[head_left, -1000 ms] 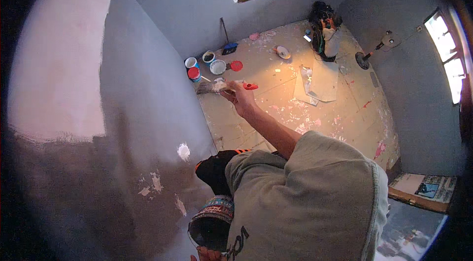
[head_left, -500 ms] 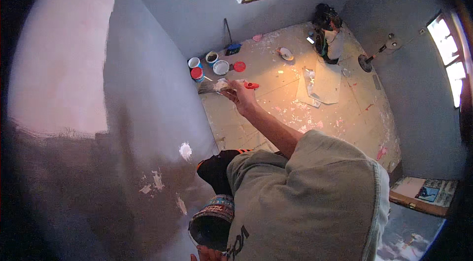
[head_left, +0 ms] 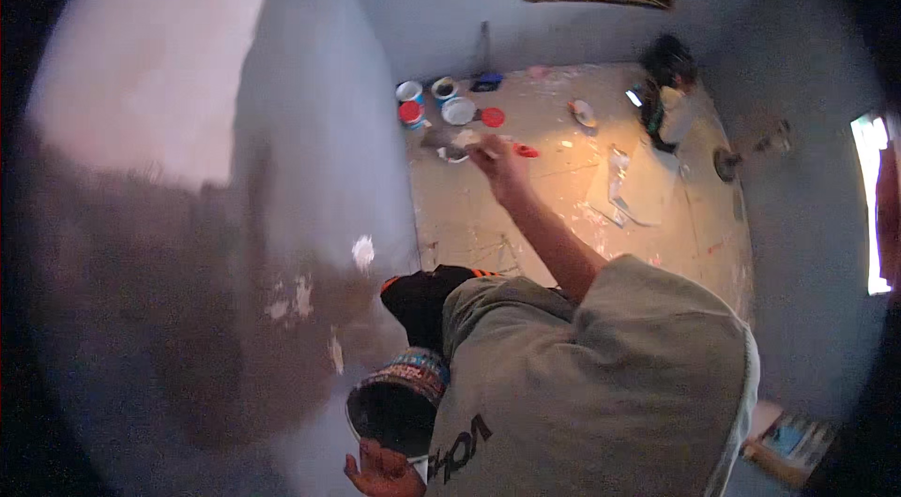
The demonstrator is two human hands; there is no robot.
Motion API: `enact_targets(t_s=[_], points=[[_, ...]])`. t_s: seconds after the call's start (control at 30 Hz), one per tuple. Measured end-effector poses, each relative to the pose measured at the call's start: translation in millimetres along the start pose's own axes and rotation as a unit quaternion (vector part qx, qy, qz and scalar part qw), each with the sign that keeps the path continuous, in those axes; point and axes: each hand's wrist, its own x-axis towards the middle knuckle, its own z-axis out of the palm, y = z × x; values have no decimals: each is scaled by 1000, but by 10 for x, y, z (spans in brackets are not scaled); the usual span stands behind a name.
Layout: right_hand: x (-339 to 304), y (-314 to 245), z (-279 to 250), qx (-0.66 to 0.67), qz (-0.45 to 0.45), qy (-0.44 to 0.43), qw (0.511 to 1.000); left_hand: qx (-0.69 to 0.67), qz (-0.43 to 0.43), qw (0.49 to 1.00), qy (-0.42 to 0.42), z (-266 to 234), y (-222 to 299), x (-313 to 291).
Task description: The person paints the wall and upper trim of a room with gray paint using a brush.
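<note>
The bucket [head_left: 394, 403], dark inside and printed on its side, stands against the person's shirt [head_left: 591, 384], its mouth facing the left hand [head_left: 383, 472]. That hand is at the bucket's near rim, fingers partly curled and thumb spread; whether they grip the rim I cannot tell. The right hand [head_left: 493, 157] is well beyond the bucket and a little to its right, its fingers closed around the brush [head_left: 443, 137]. The bristles point left, whitish near the fingers, and the red handle end sticks out on the other side of the hand. Just beyond the bucket is a black trouser leg [head_left: 422, 305] with orange stripes. Left of the bucket rises the wall [head_left: 324, 140], pale pink above and grey-brown lower down, with a white patch [head_left: 364, 253] beyond the bucket and to its left. Farther beyond the bucket, on the floor [head_left: 526, 234], a red-topped tub [head_left: 410, 112], a white tub [head_left: 458, 110] and a red lid [head_left: 493, 117] sit close together, with a blue dustpan [head_left: 486, 82] behind them. Far beyond the bucket to the right stands a fan [head_left: 725, 164], blurred, with pale sheets [head_left: 652, 180] lying nearer.
</note>
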Motion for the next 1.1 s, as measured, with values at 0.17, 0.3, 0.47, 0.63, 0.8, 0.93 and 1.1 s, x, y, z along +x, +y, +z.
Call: enact_targets(t_s=[0.17, 0.3, 0.47, 0.63, 0.8, 0.93, 1.1], points=[[84, -201, -64, -63, -91, -82, 990, 2, 180, 956, 231, 760, -428, -293], [154, -49, 167, 23, -32, -42, 998, -107, 143, 979, 100, 567, -374, -299], [141, 171, 316, 45, -4, -57, 997, -123, 161, 977, 71, 468, -338, -380], [34, 382, 613, 26, 26, -118, 992, -122, 171, 976, 52, 422, -403, -313], [-426, 644, 1758, -53, 1, -288, 956, -61, 173, 981, 67, 457, -426, -328], [-786, 825, 2777, 72, 16, -325, 943, -118, 185, 974, 51, 535, -475, -330], [-832, 1722, 3109, 64, 3, -288, 955, 58, 285, 943, 159, 648, -591, -321]])
